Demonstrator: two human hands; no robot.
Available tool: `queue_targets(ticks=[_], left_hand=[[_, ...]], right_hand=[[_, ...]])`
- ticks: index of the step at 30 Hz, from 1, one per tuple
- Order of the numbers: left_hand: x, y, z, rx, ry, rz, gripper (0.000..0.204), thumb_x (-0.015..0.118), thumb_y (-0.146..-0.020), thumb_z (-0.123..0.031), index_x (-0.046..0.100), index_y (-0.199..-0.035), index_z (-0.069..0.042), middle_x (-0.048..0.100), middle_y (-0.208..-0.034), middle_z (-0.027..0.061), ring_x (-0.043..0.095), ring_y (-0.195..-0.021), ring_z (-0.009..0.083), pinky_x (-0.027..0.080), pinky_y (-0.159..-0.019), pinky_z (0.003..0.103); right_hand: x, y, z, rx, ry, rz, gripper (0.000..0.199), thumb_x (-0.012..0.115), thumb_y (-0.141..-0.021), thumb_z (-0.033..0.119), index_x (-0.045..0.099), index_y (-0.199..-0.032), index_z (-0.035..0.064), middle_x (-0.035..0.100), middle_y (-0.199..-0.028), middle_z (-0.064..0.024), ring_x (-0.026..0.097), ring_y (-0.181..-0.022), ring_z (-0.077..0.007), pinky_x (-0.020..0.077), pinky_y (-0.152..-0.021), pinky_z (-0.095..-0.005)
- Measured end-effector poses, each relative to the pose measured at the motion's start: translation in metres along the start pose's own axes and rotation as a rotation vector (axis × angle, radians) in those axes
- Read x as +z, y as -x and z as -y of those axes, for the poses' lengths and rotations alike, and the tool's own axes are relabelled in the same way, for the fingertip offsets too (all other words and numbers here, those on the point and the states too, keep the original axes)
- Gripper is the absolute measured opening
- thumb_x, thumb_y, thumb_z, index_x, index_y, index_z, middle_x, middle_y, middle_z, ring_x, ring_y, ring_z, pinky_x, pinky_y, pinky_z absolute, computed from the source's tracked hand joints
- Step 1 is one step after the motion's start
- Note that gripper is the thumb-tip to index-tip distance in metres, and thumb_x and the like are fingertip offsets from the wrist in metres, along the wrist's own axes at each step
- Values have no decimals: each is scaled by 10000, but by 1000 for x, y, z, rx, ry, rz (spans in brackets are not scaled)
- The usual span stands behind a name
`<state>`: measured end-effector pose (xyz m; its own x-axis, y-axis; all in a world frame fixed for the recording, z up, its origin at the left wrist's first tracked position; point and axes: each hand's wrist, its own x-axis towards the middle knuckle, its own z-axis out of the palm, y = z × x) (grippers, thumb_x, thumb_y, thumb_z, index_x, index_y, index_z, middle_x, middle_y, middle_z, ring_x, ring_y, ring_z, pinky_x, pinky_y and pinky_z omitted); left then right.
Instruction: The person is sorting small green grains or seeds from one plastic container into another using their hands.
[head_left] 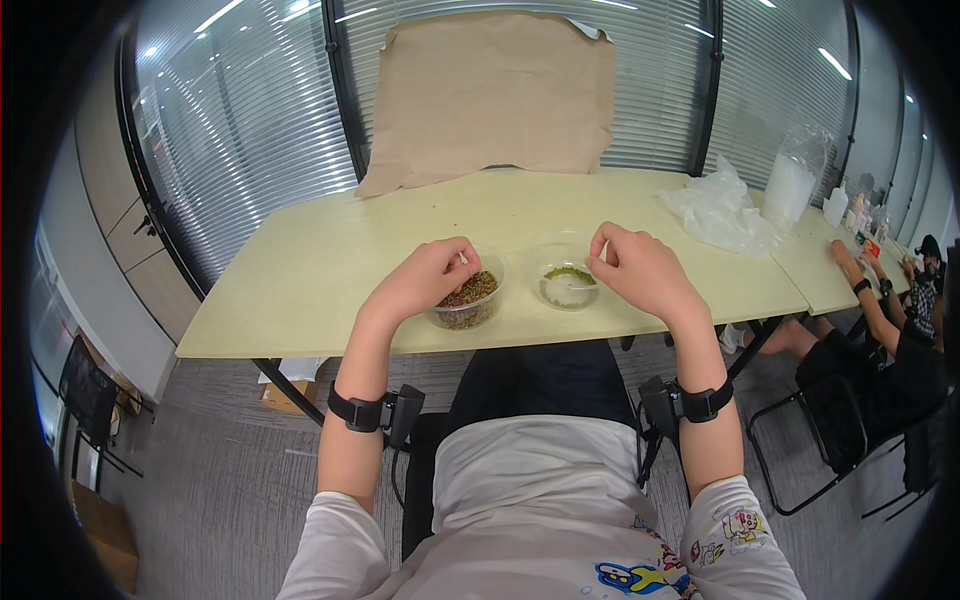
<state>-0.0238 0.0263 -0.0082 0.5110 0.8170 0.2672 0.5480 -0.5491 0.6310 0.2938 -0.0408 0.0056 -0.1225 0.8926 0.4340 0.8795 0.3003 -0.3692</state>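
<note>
Two clear round plastic bowls stand side by side near the table's front edge. The left bowl [498, 268] holds a heap of small mixed beans [474, 291], reddish brown and green. Over its left rim bends my left hand [432, 272], thumb and fingertips pinched together just above the beans. In the right bowl [548, 299] a thin layer of small green beans [569, 272] lies along the bottom. My right hand [643, 268] is at that bowl's right rim, its thumb and forefinger closed in a pinch. Whatever sits between the fingertips of either hand is too small to make out.
The pale yellow table [330, 270] carries a crumpled clear plastic bag [722, 205] and a clear container with white contents [790, 188] at the right. Brown paper [495, 95] stands upright behind. A seated person [880, 340] works at the adjoining table on the right.
</note>
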Motion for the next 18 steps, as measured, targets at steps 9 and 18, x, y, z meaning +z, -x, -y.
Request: queue_targets(ticks=[9,18], left_hand=[[4,-4,-10,24,27,2,139,692,-1028,-156,685,-1033,-17,655,-693,43,607,-646,125,480,-629,312],[2,8,-3,26,68,13,82,701,-1020,-123,666,-1032,-50,639,-692,-6,602,-636,73,441,-587,263]], right_hand=[[-24,7,18,-125,-450,-140,93,616,-1071,149,628,-1076,57,708,-798,-71,693,-738,-159,495,-631,-329],[-59,87,91,-640,-1525,601,219,523,-1069,7,511,-1288,13,754,-953,-111,739,-863,-174,551,-699,-278]])
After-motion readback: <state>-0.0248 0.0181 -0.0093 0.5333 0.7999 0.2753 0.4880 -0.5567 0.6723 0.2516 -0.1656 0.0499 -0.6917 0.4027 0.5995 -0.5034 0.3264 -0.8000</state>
